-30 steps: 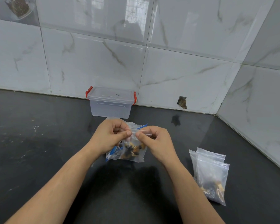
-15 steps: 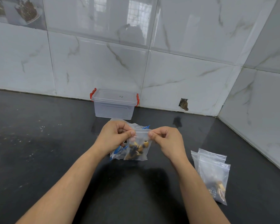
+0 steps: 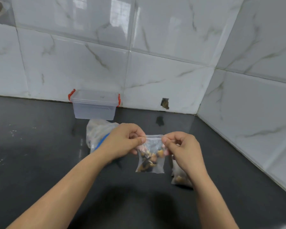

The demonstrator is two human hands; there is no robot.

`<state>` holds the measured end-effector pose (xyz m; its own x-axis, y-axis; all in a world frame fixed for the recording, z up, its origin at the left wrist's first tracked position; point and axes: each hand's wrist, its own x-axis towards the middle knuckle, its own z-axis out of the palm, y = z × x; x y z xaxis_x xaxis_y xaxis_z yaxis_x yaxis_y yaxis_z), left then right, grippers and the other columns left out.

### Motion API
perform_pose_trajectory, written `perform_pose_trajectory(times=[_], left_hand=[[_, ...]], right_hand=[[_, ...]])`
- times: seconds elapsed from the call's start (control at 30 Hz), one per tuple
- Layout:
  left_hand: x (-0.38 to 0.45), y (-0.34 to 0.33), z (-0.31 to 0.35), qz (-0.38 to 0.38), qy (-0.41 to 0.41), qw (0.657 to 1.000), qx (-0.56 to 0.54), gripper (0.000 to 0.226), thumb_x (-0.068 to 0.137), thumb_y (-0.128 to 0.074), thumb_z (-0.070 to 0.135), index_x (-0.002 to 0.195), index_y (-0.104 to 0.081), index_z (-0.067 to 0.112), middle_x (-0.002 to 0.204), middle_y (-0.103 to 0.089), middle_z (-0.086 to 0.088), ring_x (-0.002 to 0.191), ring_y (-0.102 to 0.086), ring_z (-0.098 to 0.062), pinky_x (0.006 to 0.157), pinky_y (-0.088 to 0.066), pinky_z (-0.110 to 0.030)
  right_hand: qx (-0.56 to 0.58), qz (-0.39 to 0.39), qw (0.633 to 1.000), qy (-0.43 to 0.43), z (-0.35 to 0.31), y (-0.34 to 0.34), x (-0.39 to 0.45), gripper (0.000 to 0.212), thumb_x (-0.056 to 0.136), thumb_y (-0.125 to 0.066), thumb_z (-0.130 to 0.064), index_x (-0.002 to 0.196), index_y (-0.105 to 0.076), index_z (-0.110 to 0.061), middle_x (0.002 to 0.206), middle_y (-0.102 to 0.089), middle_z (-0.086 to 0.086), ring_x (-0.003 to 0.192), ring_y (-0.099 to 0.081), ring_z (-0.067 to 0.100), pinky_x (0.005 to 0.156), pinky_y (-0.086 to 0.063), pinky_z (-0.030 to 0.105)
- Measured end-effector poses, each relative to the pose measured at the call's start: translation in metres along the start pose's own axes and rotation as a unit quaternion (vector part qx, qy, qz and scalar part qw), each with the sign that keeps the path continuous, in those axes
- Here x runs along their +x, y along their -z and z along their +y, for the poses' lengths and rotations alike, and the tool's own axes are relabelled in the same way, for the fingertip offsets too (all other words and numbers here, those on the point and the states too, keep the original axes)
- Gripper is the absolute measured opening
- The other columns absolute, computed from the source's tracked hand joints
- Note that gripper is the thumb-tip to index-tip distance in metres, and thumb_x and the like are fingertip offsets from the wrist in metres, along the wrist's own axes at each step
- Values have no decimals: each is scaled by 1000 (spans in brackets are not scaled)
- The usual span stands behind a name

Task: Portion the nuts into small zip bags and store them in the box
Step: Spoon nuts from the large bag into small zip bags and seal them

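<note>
Head view: I look down at a dark counter (image 3: pixel 40 162) that runs into a tiled corner, with both my forearms reaching in from the near edge.
Left hand: my left hand (image 3: pixel 122 141) has its fingers curled, thumb and forefinger pinching the left end of the zip strip.
Right hand: my right hand (image 3: pixel 182 146) pinches the right end of the same strip, its other fingers loosely bent.
Small zip bag: the small zip bag (image 3: pixel 151 154) hangs between my hands above the counter, stretched flat along its top.
Nuts: the nuts (image 3: pixel 149 160) sit bunched in the lower half of the bag, dark and tan pieces mixed.
Seal: I cannot tell whether the strip is pressed shut along its whole length.
Box: the box (image 3: pixel 94 104) stands at the far side against the wall, lid on, red clips at both ends.
Supply bag: the big bag (image 3: pixel 99 131) lies just behind my left hand, partly hidden by it.
Filled bags: the done bags (image 3: pixel 180 177) lie on the counter to the right, mostly under my right wrist.
Risk, seal: if a stretch of the strip is left unpressed, nuts could spill when the bag is laid down or tipped.
Risk, box: its lid is still on, so I need a free hand first; one-handed holding may let the bag slip.
</note>
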<state>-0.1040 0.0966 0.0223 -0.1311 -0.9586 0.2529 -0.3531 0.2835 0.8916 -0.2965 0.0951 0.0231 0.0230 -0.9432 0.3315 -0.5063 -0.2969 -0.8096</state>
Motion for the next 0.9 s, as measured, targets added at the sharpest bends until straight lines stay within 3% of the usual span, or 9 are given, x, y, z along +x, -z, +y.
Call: perform_pose_trajectory(times=[0.13,0.37,0.57,0.7,0.9], left_hand=[[3,-44,1,-47,-6,999,20,8,88,-63,12,82,-65,17,76,-68,-5,75,-70,-26,55,-56,-25],[10,-92,4,-48,-1,998,51,5,86,-65,14,83,-67,16,72,-69,0,73,-70,-14,52,-56,-23],[22,-107,3,-6,-25,992,125,5,83,-67,22,79,-69,24,70,-62,12,69,-58,-3,63,-55,-29],[27,-107,-1,1,-15,993,114,10,81,-70,27,91,-68,26,77,-64,13,72,-58,1,65,-52,-25],[24,-107,-4,-5,-18,994,110,11,79,-69,29,90,-70,26,79,-66,12,79,-60,0,68,-54,-28]], right_hand=[[-12,32,999,-38,28,33,-21,12,85,-69,-20,75,-71,-24,61,-70,0,55,-66,9,59,-45,25],[3,110,990,-90,64,53,-36,7,83,-71,-20,80,-73,-26,61,-70,-3,61,-67,14,71,-58,38],[48,183,976,-112,77,49,-34,9,84,-69,-19,84,-75,-26,68,-72,-10,72,-68,9,71,-54,31],[47,189,973,-123,81,44,-35,10,84,-69,-21,90,-74,-26,77,-72,-10,77,-67,6,74,-56,32],[35,197,971,-134,81,40,-36,13,84,-69,-26,96,-73,-26,77,-70,-11,75,-65,3,70,-52,27]])
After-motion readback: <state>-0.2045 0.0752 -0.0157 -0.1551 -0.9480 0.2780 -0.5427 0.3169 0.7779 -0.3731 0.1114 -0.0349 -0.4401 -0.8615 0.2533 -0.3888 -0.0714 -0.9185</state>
